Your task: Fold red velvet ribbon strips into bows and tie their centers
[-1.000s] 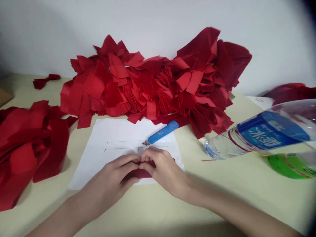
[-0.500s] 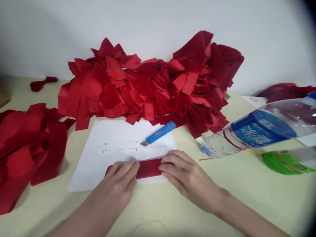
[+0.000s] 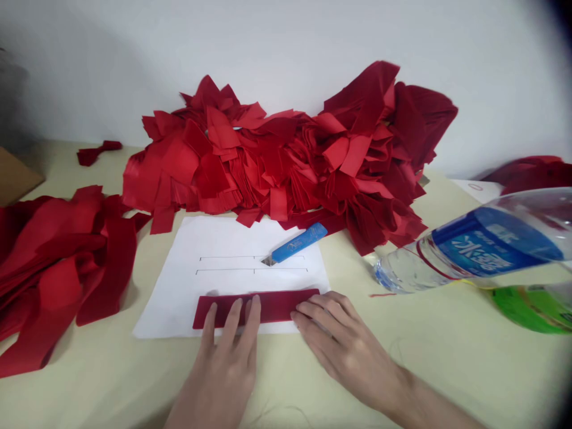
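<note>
Table [image 3: 353,265] space between red strip [image 3: 279,308] and bottle [image 3: 491,241].

Bottle [image 3: 494,241]: clear, blue label, right side
Green item [image 3: 531,308]: beside bottle, cut by right edge
Box [image 3: 16,177]: brown, left edge
Wall [image 3: 277,42]: whitish, back
Slip [image 3: 479,192]: white, reddish ring, back right

Bare table [image 3: 451,369] lies open to the right, between the right hand [image 3: 346,339] and the tilted clear bottle [image 3: 496,241] with the green-banded item [image 3: 531,307] just nearer. To the left, a lane separates the loose red strips [image 3: 53,256] from the white sheet [image 3: 167,286] (it narrows toward the far end). Beyond the sheet, the big red pile [image 3: 286,161] blocks the middle; over the sheet's far right part, the blue cutter [image 3: 298,243] obstructs a low path.
</note>
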{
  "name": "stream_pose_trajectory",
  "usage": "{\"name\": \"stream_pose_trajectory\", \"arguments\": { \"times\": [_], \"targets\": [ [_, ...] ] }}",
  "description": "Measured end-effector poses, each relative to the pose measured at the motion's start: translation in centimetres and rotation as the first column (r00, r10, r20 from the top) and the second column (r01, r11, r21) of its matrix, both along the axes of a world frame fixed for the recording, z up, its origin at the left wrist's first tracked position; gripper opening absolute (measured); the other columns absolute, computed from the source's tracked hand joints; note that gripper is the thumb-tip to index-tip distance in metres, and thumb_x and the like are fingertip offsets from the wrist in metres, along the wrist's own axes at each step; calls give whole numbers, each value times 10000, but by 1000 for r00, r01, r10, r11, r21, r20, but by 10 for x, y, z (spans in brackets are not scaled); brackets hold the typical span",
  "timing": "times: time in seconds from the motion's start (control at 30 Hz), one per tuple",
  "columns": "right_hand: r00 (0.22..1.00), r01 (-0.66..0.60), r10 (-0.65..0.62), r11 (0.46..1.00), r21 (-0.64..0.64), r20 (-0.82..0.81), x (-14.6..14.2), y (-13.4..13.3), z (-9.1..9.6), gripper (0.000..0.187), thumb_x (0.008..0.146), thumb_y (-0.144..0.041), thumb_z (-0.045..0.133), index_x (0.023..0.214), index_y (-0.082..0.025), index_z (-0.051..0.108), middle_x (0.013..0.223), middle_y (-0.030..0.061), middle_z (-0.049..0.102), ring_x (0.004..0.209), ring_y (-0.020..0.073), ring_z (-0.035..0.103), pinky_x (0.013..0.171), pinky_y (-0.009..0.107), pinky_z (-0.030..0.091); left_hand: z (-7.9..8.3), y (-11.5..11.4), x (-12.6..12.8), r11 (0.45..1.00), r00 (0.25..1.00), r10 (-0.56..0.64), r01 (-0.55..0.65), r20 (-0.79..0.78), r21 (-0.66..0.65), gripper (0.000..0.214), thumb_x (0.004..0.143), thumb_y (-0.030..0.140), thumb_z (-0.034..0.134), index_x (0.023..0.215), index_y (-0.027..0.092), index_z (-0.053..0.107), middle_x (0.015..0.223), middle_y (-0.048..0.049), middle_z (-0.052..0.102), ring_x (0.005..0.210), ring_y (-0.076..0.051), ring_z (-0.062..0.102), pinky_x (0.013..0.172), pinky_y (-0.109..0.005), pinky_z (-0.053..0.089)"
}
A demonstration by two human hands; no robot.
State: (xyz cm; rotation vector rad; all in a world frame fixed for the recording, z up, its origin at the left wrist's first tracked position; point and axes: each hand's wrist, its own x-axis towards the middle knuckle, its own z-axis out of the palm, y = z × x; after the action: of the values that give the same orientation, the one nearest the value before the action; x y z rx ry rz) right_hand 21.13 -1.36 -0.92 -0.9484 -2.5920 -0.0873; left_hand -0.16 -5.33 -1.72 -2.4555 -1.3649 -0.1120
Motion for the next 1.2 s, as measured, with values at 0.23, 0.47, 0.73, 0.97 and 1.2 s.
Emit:
{"name": "stream_pose_trajectory", "arguments": {
  "times": [0.23,0.47,0.73,0.97,1.2],
  "targets": [
    [1000,-15,16,995,100,-6,2,-2,2,231,856,-84,469,1032,-125,613,1027,102,630,978,233,528,853,417,430,-6,-1,-6,999,1000,-26,26,-4,-29,437,743,87,379,1053,140,682,1372,-100,461,1187,-337,431,894,-573,442],
    [996,-60,60,998,6,64,5,-3,0,174,848,-55,442,860,-124,601,654,26,562,619,160,515,602,318,408,-3,2,-18,995,996,-85,85,4,-49,368,741,119,394,911,165,718,1385,-99,447,1213,-323,412,913,-555,425],
    [999,-37,38,997,-66,12,5,-4,-3,193,862,-44,420,812,-148,576,608,1,570,557,131,519,554,276,381,-3,2,-21,995,999,-36,39,30,-92,379,739,121,400,973,161,695,1391,-91,442,1234,-320,394,960,-552,374],
    [1000,-25,26,997,-74,16,6,-3,-3,192,883,-67,403,819,-149,564,601,-11,569,530,127,508,525,279,357,-3,4,-26,995,997,-72,74,29,-73,431,734,81,368,1037,122,673,1387,-103,450,1233,-311,405,942,-542,398],
    [999,-36,39,997,-69,37,7,-3,-6,182,869,-52,412,808,-151,552,594,-17,559,512,130,494,516,293,330,1,4,-27,996,998,-52,54,23,-73,456,727,80,369,1076,116,660,1376,-99,468,1220,-295,427,945,-532,402]
  ]
}}
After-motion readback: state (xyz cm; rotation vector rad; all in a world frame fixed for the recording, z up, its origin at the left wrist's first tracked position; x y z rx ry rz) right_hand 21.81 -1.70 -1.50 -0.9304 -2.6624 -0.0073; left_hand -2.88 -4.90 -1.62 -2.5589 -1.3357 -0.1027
